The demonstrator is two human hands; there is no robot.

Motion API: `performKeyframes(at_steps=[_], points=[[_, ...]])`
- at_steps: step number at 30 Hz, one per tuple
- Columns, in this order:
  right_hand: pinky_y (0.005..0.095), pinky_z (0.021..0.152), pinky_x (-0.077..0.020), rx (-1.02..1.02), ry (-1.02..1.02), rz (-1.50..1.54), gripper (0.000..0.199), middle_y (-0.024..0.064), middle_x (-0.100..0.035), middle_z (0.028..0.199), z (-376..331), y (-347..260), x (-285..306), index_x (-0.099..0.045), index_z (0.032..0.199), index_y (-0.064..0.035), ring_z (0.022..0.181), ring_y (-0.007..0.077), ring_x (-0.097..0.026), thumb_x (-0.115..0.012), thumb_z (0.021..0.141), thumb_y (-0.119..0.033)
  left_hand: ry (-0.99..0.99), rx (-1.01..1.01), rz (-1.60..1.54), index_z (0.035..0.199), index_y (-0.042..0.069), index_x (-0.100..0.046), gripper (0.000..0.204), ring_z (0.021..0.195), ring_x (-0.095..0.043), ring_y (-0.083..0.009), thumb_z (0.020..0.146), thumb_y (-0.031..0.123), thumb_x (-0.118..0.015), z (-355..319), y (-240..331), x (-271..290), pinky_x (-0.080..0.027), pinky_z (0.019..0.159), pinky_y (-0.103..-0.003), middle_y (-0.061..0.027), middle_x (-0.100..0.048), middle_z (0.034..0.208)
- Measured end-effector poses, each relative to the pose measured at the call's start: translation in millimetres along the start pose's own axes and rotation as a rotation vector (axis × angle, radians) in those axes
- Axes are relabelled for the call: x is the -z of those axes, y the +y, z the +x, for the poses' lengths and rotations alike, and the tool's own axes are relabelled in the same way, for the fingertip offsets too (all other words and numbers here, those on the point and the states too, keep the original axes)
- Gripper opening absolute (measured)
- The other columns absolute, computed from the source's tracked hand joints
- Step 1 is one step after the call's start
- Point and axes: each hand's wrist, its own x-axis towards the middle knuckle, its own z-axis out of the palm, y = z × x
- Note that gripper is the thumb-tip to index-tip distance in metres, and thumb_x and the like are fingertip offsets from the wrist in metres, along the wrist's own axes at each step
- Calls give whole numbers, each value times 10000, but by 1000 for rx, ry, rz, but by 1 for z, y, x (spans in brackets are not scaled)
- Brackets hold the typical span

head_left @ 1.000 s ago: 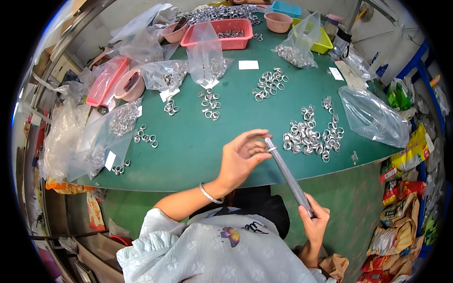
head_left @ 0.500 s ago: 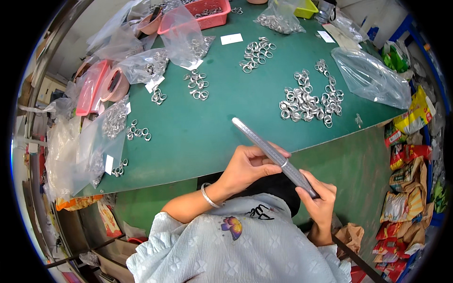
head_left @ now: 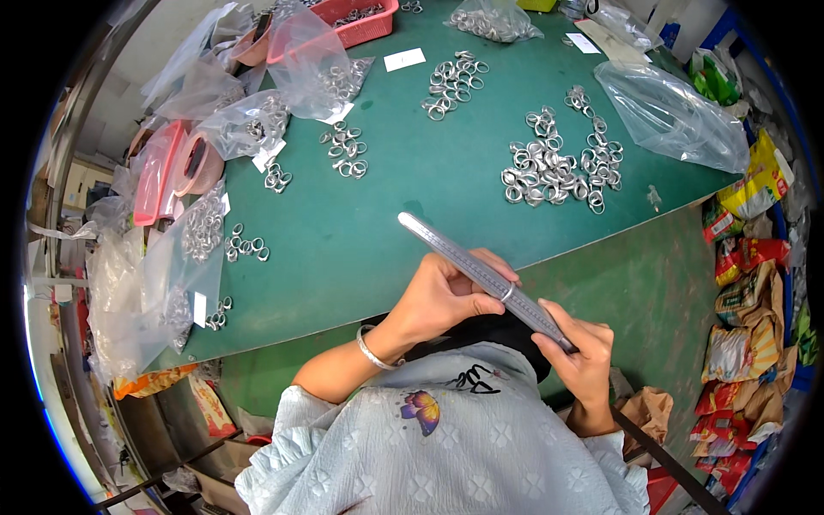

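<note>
A grey tapered ring mandrel (head_left: 455,251) with fine markings slants across in front of me, its thin tip pointing up and left over the table. One silver ring (head_left: 508,293) sits around its thicker half. My left hand (head_left: 442,296) is closed about the mandrel, thumb on the near side right by the ring and fingers partly hidden behind. The thick end is gripped by my right hand (head_left: 585,354), between thumb and fingers. Beyond the mandrel, a large pile of silver rings (head_left: 549,176) lies on the green table (head_left: 386,257).
Smaller ring groups (head_left: 455,84) lie farther back and left, some beside white paper slips (head_left: 404,59). Clear bags of rings (head_left: 330,81), a pink basket (head_left: 360,30) and pink trays (head_left: 157,176) crowd the left and back. A flat plastic bag (head_left: 669,116) lies right; colourful packages (head_left: 742,360) stand beyond.
The view has shifted slightly, so the table's things appear a little higher and farther left. Both hands keep their hold on the mandrel, with the ring still on its thicker half.
</note>
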Motion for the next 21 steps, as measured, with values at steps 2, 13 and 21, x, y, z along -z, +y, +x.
performKeyframes(at_steps=[2,13,21], points=[[260,428,-386,-7,-5,-5,409,115,-558,578,1,-1,0,-607,1035,26,430,180,-516,-725,647,-22,5,17,-3,903,-38,-614,320,892,-585,-208,656,93,-771,0,1,1,-481,802,-308,-126,-592,940],[262,422,-377,-5,2,21,429,104,-531,553,2,2,-4,-603,1050,18,419,171,-493,-729,641,-20,0,43,92,897,-41,-615,320,869,-593,-193,643,70,-776,2,10,2,-490,783,-293,-118,-595,920],[262,426,-386,-23,-6,23,431,105,-538,557,3,4,-7,-605,1049,14,426,173,-508,-733,640,-23,-64,18,111,943,-58,-586,272,881,-569,-147,688,-116,-660,4,9,8,-479,786,-260,-78,-560,928]])
